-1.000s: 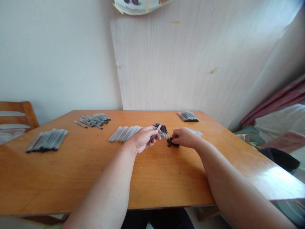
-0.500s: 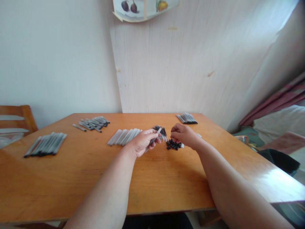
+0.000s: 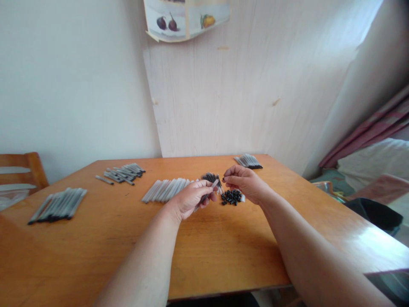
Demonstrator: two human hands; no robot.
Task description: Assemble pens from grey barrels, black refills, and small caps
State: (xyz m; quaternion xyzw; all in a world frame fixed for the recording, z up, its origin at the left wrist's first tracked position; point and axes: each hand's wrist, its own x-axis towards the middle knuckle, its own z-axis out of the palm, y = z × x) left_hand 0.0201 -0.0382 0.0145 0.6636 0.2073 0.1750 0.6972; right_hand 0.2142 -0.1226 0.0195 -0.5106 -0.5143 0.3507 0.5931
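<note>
My left hand (image 3: 194, 197) is closed around a slim pen barrel (image 3: 215, 183) with something dark inside, its pale end pointing up and right. Just across from that end, my right hand (image 3: 242, 182) pinches a small black pen plug (image 3: 223, 179) between thumb and fingertips. A small gap parts the two pieces. Below my right hand lies a heap of black plugs (image 3: 231, 196). Behind my left hand is a bundle of dark pen refills (image 3: 211, 178), partly hidden. Left of that hand, a row of clear pen barrels (image 3: 164, 189) lies on the table.
Black-ended pens lie in a row (image 3: 60, 205) at the left, a loose pile (image 3: 123, 173) at the back left and a stack (image 3: 248, 161) at the back right. The wooden table (image 3: 223, 256) meets the wall. A chair (image 3: 33, 170) stands left, a black bin (image 3: 373, 215) right.
My right hand has lifted slightly from the black heap and moved left toward the barrel, with a plug now visible in its fingertips. The camera view has tilted up a little.
</note>
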